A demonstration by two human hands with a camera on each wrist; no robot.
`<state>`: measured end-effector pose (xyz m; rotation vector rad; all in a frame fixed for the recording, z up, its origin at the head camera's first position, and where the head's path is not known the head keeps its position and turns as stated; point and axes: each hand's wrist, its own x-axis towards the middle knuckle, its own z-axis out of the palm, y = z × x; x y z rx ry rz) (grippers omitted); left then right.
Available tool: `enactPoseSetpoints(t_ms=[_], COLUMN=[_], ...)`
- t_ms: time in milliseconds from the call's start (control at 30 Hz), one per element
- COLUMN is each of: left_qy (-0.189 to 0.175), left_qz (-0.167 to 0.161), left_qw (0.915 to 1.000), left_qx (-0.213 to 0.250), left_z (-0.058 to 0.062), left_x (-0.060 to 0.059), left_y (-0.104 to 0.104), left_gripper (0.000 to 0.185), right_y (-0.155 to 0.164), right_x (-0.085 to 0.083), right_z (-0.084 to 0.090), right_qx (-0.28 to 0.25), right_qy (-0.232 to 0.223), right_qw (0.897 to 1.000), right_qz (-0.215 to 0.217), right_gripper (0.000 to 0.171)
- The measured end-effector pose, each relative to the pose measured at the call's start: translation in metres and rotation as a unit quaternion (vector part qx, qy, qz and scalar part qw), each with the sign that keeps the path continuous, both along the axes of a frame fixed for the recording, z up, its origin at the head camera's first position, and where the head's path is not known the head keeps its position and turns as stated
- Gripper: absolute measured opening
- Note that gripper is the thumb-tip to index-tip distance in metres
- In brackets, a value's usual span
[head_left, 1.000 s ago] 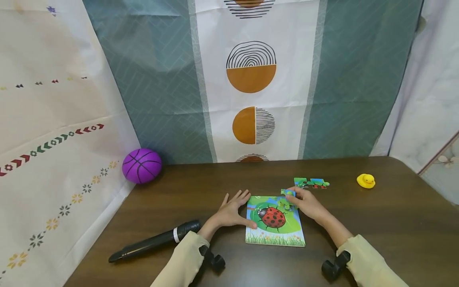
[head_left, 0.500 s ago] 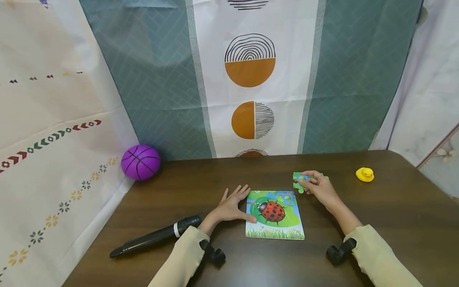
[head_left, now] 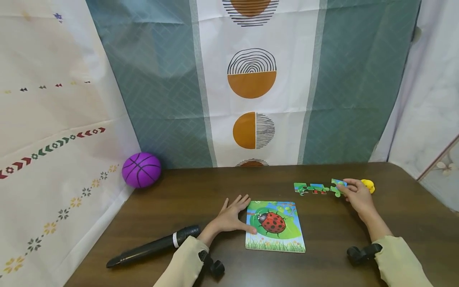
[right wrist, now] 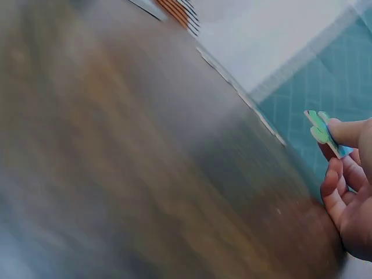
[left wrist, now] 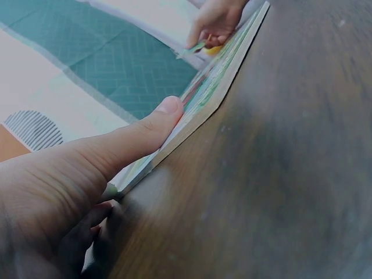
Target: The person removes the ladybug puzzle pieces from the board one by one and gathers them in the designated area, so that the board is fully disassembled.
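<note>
My right hand (head_left: 361, 199) pinches a green and blue jigsaw piece (head_left: 336, 188) at the back right; the right wrist view shows the piece (right wrist: 323, 132) between thumb and fingers. Just left of it, two more jigsaw pieces (head_left: 317, 188) lie on the table, green with blue and red. A square ladybug puzzle (head_left: 276, 244) lies flat in the middle. Spread along its left side is my left hand (head_left: 229, 219), fingers straight and thumb resting over the edge. In the left wrist view, the thumb (left wrist: 157, 122) lies on the puzzle's rim.
A yellow rubber duck (head_left: 368, 185) stands behind my right hand, partly covered by it. Toward the back left sits a purple ball (head_left: 141, 170). A black stick-like object with a white band (head_left: 154, 248) lies left of my left forearm. Patterned cloth (head_left: 172, 99) hangs behind the table.
My right hand has lifted the jigsaw piece off the puzzle's top right corner and carried it right, past the two loose pieces, toward the duck. The left hand has stayed put.
</note>
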<state>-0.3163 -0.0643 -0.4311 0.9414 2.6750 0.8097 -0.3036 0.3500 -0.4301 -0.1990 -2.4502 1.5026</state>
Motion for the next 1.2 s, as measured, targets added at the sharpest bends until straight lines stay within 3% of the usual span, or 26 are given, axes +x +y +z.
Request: enactPoseSetpoints(t_ms=[133, 367, 833, 1200], left_qy=[-0.004, 0.0, -0.008, -0.004], left_qz=[-0.005, 0.002, 0.003, 0.005], left_qw=[1.0, 0.9999, 0.9999, 1.0], left_qx=[0.005, -0.011, -0.007, -0.005], left_z=[-0.002, 0.003, -0.004, -0.001], left_x=[0.001, -0.004, 0.002, 0.003], left_y=[0.0, -0.004, -0.001, 0.0], left_gripper=[0.104, 0.107, 0.103, 0.104], right_y=[0.008, 0.006, 0.009, 0.007], right_x=[0.003, -0.006, -0.01, -0.012], right_z=[-0.007, -0.004, -0.015, -0.008], right_qx=[0.003, 0.054, 0.156, 0.201], right_qy=[0.012, -0.006, -0.006, -0.029], right_qw=[1.0, 0.998, 0.987, 0.979], right_qz=[-0.015, -0.019, -0.039, -0.028], right_gripper=[0.045, 0.059, 0.052, 0.054])
